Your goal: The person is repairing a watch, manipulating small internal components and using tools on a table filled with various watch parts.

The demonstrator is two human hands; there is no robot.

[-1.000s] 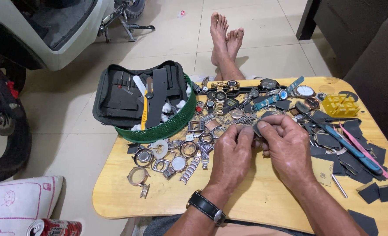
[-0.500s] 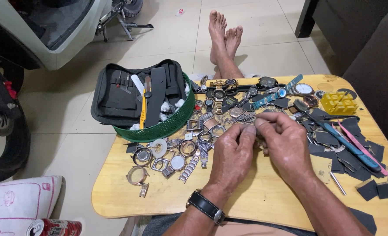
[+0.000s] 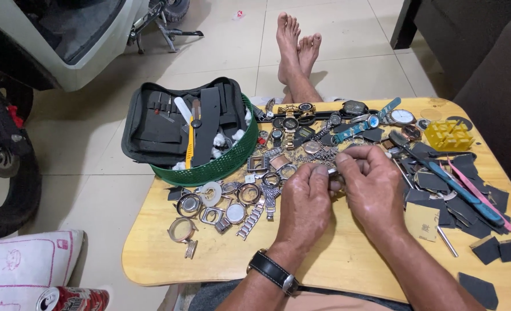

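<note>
Head view: both hands are curled near the frame's middle, above the wooden table [image 3: 209, 259]. The left hand [image 3: 303, 203] and right hand [image 3: 369, 185] are pinched shut together on one small metal watch part [image 3: 334, 171], mostly hidden by fingertips. Upper left, one green basket [image 3: 221, 164] is filled by one black tool case [image 3: 169, 118] and one yellow-handled tool [image 3: 190, 145]. Loose watches can't be counted properly.
</note>
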